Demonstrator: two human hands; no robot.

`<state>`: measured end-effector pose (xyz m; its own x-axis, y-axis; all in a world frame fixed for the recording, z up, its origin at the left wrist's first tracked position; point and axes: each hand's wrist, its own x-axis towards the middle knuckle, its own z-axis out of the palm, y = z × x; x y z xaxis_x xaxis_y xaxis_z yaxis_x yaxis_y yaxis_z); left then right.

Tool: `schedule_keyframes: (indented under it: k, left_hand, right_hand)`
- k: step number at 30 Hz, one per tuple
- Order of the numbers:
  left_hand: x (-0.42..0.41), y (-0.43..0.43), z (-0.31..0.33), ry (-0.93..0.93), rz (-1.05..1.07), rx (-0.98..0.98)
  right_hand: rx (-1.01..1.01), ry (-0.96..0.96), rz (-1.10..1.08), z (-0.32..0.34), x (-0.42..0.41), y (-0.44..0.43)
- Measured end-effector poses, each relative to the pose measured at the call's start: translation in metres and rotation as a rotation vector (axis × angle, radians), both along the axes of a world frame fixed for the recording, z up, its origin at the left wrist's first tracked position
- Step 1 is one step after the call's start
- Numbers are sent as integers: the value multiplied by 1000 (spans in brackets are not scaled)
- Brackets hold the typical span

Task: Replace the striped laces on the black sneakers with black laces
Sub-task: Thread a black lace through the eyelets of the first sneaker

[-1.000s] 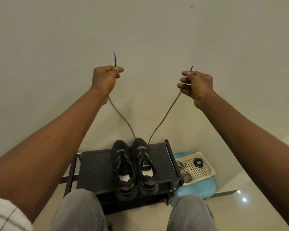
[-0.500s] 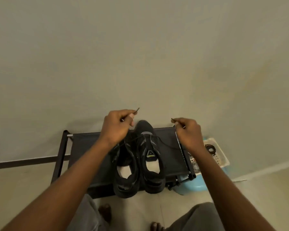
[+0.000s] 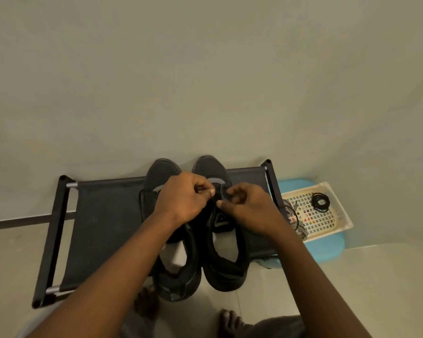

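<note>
Sneakers (image 3: pixel 226 273) on rack (image 3: pixel 103 228), basket (image 3: pixel 327 224) beside

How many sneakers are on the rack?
2, side by side on the rack: left sneaker and right sneaker. The arms cover parts of them, but no third seems hidden.
</note>
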<state>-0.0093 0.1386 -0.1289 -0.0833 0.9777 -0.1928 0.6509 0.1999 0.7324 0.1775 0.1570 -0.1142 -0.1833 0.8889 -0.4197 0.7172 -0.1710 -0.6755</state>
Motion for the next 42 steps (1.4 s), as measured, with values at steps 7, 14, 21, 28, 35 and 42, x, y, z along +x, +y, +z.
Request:
schedule_keyframes:
  k: [7, 14, 21, 28, 35, 42]
  left_hand:
    - [14, 4, -5, 79, 23, 8]
    - [18, 11, -12, 97, 97, -49]
    - [30, 14, -15, 63, 138, -25]
    - [32, 9, -17, 153, 103, 39]
    - [28, 12, -15, 177, -61, 34]
    - [27, 15, -10, 196, -64, -52]
  right_hand:
    - [203, -222, 48, -1, -6, -6]
    - [286, -206, -12, -8, -6, -7]
    - [223, -98, -154, -18, 3, 3]
    - [202, -57, -176, -15, 4, 5]
    - [190, -41, -153, -12, 4, 4]
    - [139, 21, -128, -9, 5, 8]
